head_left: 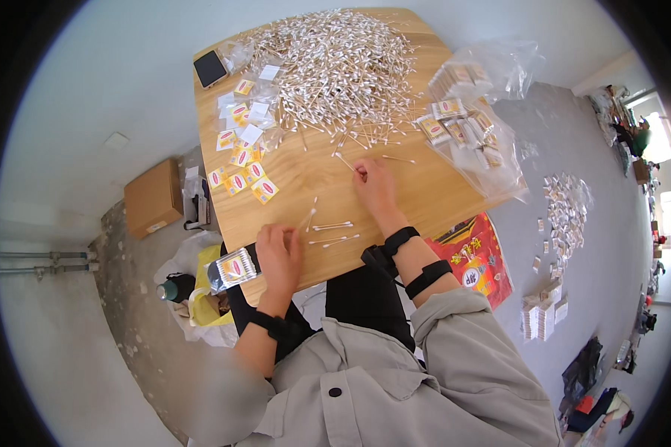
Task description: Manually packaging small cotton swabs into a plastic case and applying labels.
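Note:
My right hand (376, 186) is closed in a pinch on a cotton swab (343, 160), whose white tip points toward the big pile of cotton swabs (343, 71) at the back. My left hand (278, 249) rests at the near table edge with its fingers curled; whatever they hold is hidden. Close to its fingertips is a tilted swab (311, 214), and I cannot tell if it is held. Several loose swabs (332, 226) lie between my hands. Beside my left wrist, a clear packet of swabs (235, 270) with a yellow and red label sits at the edge.
Yellow and white cards (253, 173) lie along the table's left side, below a dark phone (210, 68). Plastic bags with small packs (462, 130) cover the right edge. On the floor are a cardboard box (154, 197), a yellow-lined bag (205, 298), a red bag (476, 261) and heaped packs (566, 216).

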### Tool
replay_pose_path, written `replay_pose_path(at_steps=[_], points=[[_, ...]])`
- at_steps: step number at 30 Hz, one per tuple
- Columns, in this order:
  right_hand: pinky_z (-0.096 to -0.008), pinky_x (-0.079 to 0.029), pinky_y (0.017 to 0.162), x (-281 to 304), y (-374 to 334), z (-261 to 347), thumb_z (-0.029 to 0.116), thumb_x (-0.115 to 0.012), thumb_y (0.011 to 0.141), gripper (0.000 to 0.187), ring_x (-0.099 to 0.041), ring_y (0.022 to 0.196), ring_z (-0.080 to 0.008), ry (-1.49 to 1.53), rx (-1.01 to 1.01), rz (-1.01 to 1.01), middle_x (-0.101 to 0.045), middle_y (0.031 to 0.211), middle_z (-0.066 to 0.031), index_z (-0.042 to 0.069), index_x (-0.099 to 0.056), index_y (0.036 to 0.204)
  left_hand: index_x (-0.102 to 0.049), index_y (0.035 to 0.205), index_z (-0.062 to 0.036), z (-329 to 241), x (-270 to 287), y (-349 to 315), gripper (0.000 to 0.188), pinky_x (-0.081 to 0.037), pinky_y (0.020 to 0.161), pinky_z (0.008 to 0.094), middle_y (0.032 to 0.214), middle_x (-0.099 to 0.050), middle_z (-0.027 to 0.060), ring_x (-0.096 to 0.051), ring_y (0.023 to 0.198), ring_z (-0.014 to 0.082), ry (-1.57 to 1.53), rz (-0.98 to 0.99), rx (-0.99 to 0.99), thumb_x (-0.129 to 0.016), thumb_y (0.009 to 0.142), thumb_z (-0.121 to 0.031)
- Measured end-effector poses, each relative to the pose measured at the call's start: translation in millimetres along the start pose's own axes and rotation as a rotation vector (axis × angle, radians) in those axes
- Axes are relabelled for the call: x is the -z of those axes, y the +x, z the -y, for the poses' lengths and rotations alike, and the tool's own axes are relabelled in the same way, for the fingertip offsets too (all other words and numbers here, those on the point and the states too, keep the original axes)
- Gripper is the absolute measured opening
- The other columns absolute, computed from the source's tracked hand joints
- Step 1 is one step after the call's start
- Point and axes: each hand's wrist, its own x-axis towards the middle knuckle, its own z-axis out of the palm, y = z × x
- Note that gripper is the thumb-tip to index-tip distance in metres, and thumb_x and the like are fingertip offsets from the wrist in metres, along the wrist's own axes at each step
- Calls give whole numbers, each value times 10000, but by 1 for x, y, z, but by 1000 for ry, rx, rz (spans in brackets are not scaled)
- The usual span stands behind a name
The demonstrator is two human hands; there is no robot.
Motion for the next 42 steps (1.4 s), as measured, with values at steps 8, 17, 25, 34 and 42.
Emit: replay_pose_path(at_steps=[8, 17, 25, 34, 42], points=[[-352, -516, 627, 6, -4, 2, 40, -669, 761, 152, -645, 718, -242, 67, 21, 88, -615, 784, -87, 113, -656, 893, -655, 948, -53, 7, -25, 31, 148, -430, 810, 437, 980, -562, 126, -535, 937, 318, 101, 44, -85, -648, 812, -109], [-348, -511, 659, 18, -25, 8, 110, -670, 779, 101, -632, 748, -216, -38, 279, 417, -608, 779, -57, 153, -703, 865, -394, 1390, -7, -34, -5, -5, 727, -329, 1077, 469, 1386, -427, 201, -405, 1273, 402, -56, 351, -311, -723, 770, -197], [-319, -471, 745, 36, -3, -38, 55, -679, 788, 303, -556, 841, -253, -41, 114, -236, -573, 934, -94, 74, -645, 1088, -289, 1432, 47, -20, -24, -26, 766, -214, 1146, 497, 1511, -268, 225, -257, 1398, 402, 148, 236, -254, -667, 824, -226], [-383, -500, 708, 61, 19, -60, 150, -681, 793, 157, -599, 803, -286, -151, -26, -14, -601, 849, -125, 111, -667, 944, -281, 1449, 32, -28, -25, -27, 680, -154, 1160, 504, 1531, -248, 215, -219, 1438, 337, 300, 351, -241, -529, 910, -300], [-377, -511, 701, 17, 7, 5, 194, -646, 827, 203, -635, 812, -261, 134, -39, 281, -606, 812, -126, 123, -679, 1014, -285, 1446, 37, -28, -24, -26, 679, -158, 1159, 508, 1531, -242, 220, -217, 1437, 343, 293, 340, -232, -517, 908, -307]])
